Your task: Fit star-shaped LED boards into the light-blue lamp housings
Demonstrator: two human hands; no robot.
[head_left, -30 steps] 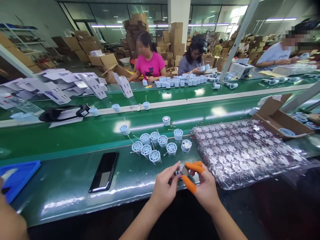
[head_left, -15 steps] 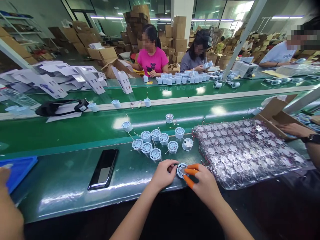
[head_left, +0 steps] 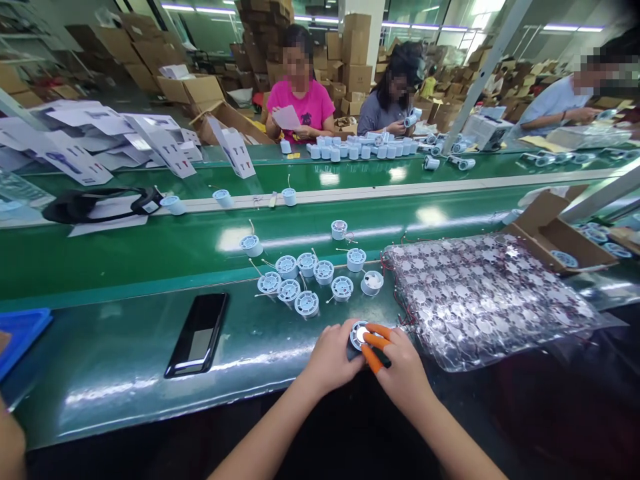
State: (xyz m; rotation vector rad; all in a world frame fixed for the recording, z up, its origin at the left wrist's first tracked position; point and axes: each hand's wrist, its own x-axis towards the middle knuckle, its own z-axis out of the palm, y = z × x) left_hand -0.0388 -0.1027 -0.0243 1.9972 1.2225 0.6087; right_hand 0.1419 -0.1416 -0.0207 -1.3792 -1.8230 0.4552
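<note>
My left hand curls around the side of a light-blue round plastic housing at the front edge of the bench. On its far side my right hand, with orange finger covers, closes its fingertips over the housing's top. A pale round disc shows at the centre beneath those fingertips; how it sits is partly hidden. Just beyond my hands stand several similar housings, most with thin wires sticking out. One housing has a white piece on top.
To the right lies a plastic-covered sheet of silvery round parts with red wires, next to an open cardboard box. A black phone and a blue tray are at left. Co-workers sit across the green belt.
My left hand has come closer around the housing, and the disc shows paler under my right fingertips. The co-worker's hand at the box has left view. A person opposite lifts a white sheet.
</note>
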